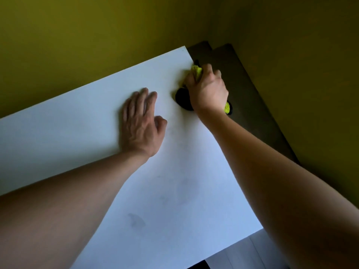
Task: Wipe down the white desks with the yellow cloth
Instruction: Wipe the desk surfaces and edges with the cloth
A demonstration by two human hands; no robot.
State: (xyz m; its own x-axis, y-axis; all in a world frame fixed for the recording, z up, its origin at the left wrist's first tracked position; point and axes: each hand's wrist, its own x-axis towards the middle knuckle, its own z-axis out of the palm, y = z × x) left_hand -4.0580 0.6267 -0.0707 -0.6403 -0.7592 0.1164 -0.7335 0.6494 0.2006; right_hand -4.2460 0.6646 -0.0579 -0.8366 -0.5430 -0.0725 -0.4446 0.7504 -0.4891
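- Bright yellow cloth (196, 71), nubbly and bunched into a long roll, lies along the desk's right edge, ends pointing away and toward the viewer.
- Right hand (206, 89) curls tightly around it.
- Left hand (140, 123) rests flat, fingers straight, on the smooth white desk (174, 191).

We lay our left hand (140, 123) flat, fingers straight, mid-desk; our right hand (206, 88), arm outstretched, curls tight at the desk's far right edge.
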